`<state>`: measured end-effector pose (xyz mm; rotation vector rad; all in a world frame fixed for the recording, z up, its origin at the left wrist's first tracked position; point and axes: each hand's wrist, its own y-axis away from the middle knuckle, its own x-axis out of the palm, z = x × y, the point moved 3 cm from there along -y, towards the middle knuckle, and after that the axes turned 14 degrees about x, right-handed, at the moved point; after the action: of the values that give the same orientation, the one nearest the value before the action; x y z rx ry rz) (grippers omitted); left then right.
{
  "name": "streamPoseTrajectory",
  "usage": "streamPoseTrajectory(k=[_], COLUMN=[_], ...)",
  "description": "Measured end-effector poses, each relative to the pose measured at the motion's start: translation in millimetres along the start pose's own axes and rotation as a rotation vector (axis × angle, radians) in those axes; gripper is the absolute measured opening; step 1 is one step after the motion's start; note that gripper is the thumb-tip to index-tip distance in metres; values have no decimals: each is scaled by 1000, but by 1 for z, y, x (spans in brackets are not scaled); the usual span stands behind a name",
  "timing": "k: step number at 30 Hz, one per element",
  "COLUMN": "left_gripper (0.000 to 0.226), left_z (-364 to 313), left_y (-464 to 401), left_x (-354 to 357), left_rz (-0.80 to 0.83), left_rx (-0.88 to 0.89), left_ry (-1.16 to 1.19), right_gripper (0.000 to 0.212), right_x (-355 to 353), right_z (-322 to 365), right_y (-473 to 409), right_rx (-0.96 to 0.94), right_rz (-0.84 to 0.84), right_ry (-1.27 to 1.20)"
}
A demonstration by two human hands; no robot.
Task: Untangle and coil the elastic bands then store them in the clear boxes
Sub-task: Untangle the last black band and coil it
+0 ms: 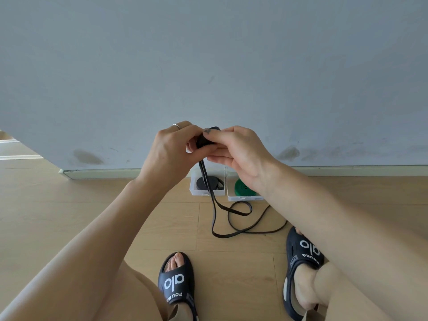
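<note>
- Pale wooden plank floor (69,216) meets a grey-blue wall (208,54) along a light skirting board, and the task's things sit at that junction.
- A long black flat elastic band (231,232) is partly wound into a small tight coil held up in front of the wall; its free length hangs straight down from the coil, then lies on the floor in loose loops between the boxes and the feet.
- The left hand (171,149) curls its fingers and thumb round the left side of the coil; a thin ring shows on one finger.
- The right hand (238,149) pinches the coil from the right, thumb on top and fingers below, so both hands meet on it.
- A clear plastic box on the left (192,188) stands on the floor against the skirting board and holds a coiled black band (202,183); the hanging strand crosses in front of it.
- Just beside it, a second clear plastic box on the right (231,198) holds a coiled green band (242,188), partly hidden by the right forearm.
- Two black slide sandals with white lettering, the left one (177,281) and the right one (303,249), are worn on the feet nearest the camera, well apart.
</note>
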<state>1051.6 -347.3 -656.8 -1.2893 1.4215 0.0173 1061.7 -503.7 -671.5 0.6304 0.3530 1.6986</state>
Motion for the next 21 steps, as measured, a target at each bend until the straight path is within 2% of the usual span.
streamPoseTrajectory(k=[3, 7, 10, 13, 17, 19, 21], left_gripper=[16, 22, 24, 12, 11, 9, 14], left_z=[3, 3, 4, 4, 7, 9, 7], left_y=[1, 2, 1, 1, 3, 3, 3], left_x=[-1, -2, -1, -1, -4, -6, -6], left_rz=[28, 67, 53, 12, 18, 47, 56], left_rx=[8, 51, 56, 22, -44, -32, -7], left_ry=[-15, -44, -58, -13, 42, 33, 2], right_gripper=[25, 36, 35, 33, 29, 21, 24], right_x=[-1, -3, -2, -5, -7, -5, -3], right_z=[-1, 0, 2, 3, 1, 3, 3], right_y=[-1, -3, -4, -4, 0, 2, 4], right_rx=[45, -18, -114, -59, 88, 88, 58], right_rz=[73, -118, -211, -135, 46, 58, 4], right_ry=[24, 230, 254, 143, -31, -13, 92])
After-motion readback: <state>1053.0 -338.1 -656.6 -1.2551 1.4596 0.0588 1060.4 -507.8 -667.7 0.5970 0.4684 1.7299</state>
